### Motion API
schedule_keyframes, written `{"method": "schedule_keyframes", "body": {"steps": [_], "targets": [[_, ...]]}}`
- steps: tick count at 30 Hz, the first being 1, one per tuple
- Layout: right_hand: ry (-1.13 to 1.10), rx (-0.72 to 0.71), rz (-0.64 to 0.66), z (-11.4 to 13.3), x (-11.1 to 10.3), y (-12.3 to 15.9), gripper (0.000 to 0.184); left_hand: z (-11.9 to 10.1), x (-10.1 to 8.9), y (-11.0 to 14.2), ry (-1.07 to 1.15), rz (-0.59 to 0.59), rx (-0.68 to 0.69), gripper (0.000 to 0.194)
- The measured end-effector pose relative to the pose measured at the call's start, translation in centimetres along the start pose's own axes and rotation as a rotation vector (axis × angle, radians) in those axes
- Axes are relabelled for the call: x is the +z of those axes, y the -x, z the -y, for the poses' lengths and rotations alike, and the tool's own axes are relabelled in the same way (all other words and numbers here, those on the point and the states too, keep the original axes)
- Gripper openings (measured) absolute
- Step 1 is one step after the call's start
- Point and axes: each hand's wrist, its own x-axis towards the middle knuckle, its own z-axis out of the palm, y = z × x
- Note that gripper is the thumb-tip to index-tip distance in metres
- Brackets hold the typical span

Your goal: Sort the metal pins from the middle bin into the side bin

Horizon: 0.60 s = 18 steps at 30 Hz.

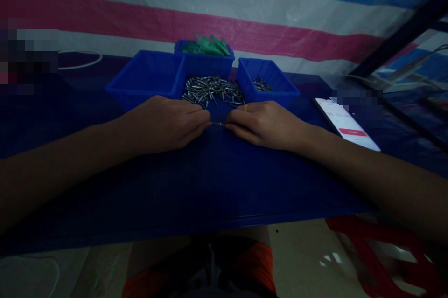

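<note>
Between my hands, just above the blue table, a thin metal rivet (217,123) with a small collar lies level. My left hand (175,123) pinches its left end between thumb and fingers. At the other end, the closed fingertips of my right hand (261,123), which wears a gold ring, grip it too; both tips are hidden in the fingers. Right behind the hands is a loose pile of similar metal rivets (210,89). More rivets (262,85) lie inside the right blue bin (280,97).
A blue bin (121,90) stands at the left; behind the pile, another blue bin (205,62) holds green plastic packets (213,45). A lit phone (345,123) lies by my right forearm. Below the table's front edge (196,232), a red stool (371,256) stands at the right.
</note>
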Motion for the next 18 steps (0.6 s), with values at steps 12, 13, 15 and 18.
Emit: {"method": "schedule_keyframes", "body": {"steps": [12, 13, 15, 18], "targets": [[0.005, 0.002, 0.013, -0.10, 0.00, 0.02, 0.023, -0.05, -0.32, -0.08, -0.003, 0.045, -0.001, 0.032], [0.003, 0.004, 0.014, -0.10, -0.02, 0.02, 0.024, -0.06, -0.42, -0.08, -0.004, 0.055, -0.010, 0.032], [-0.007, 0.008, 0.019, -0.10, -0.05, 0.03, 0.024, -0.11, -0.66, -0.06, -0.014, 0.066, -0.009, 0.031], [-0.020, 0.013, 0.024, -0.07, -0.10, 0.04, 0.024, -0.18, -0.89, -0.03, -0.039, 0.060, 0.031, 0.027]]}}
